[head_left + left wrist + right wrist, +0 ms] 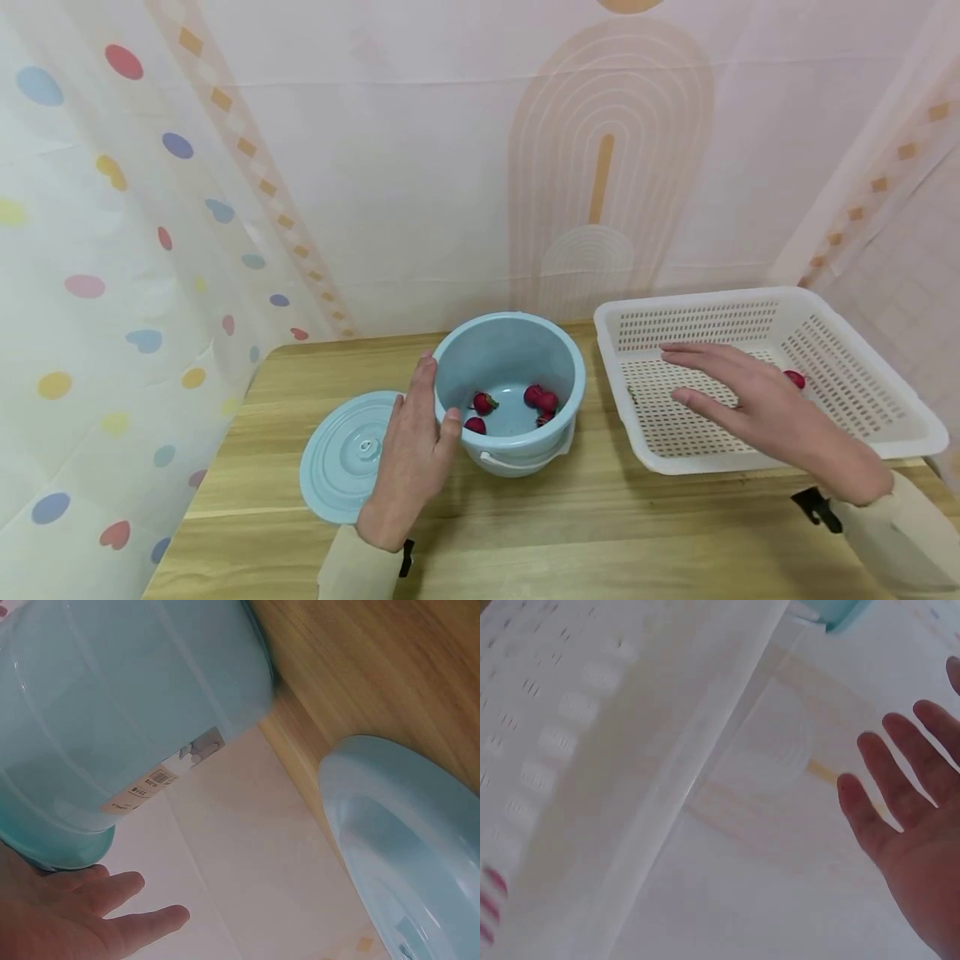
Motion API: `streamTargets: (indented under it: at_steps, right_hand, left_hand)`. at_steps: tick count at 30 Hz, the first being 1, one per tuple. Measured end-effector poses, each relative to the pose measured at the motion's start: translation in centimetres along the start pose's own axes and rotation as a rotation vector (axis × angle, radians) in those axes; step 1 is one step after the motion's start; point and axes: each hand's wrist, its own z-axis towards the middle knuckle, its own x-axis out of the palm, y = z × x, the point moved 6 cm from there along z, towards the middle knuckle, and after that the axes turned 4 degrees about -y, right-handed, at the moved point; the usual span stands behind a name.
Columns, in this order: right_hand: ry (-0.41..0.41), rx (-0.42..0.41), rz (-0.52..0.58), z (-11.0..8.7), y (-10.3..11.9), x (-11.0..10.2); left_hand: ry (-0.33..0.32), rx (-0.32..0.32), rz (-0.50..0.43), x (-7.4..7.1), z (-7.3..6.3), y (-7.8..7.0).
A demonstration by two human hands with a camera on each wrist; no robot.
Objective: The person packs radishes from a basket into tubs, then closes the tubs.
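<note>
Left hand [411,458], fingers extended and thumb apart from them, is at the rim of the blue bucket [510,358], which stands just to its right with small red items [483,403] inside. Right hand [772,404], thumb and fingers also apart, hovers over the white basket [705,463] (another red item [795,379] shows just beyond it). Left of the left hand, which partly hides it, a blue lid [337,467] lies on the tabletop [525,542].
</note>
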Motion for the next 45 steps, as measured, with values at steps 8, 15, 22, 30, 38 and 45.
streamTargets:
  at_steps: [8, 15, 22, 30, 38, 45]
  right_hand:
    - [0.031, 0.043, -0.063, -0.9, -3.9, -2.7]
    - [0.055, 0.077, -0.139, -1.2, -7.7, -4.3]
    - [0.153, 0.173, -0.176, -1.3, -11.5, -4.9]
    - [0.31, 0.326, -0.114, -1.1, -14.4, -4.3]
    - [0.457, 0.481, -0.024, -1.6, -16.3, -3.3]
    - [0.499, 0.5, 0.043, -1.7, -17.6, -2.7]
  left_hand:
    - [0.001, -0.007, 0.006, 0.0, 0.0, 0.2]
    - [-0.003, 0.001, 0.009, -0.1, 0.1, 0.1]
    - [0.0, -0.005, 0.001, -0.2, 0.1, 0.1]
    - [-0.002, 0.002, 0.006, -0.1, 0.1, 0.0]
    - [-0.003, -0.004, -0.004, -0.1, -0.1, 0.0]
    - [-0.012, 0.002, -0.015, -0.2, -0.1, 0.1]
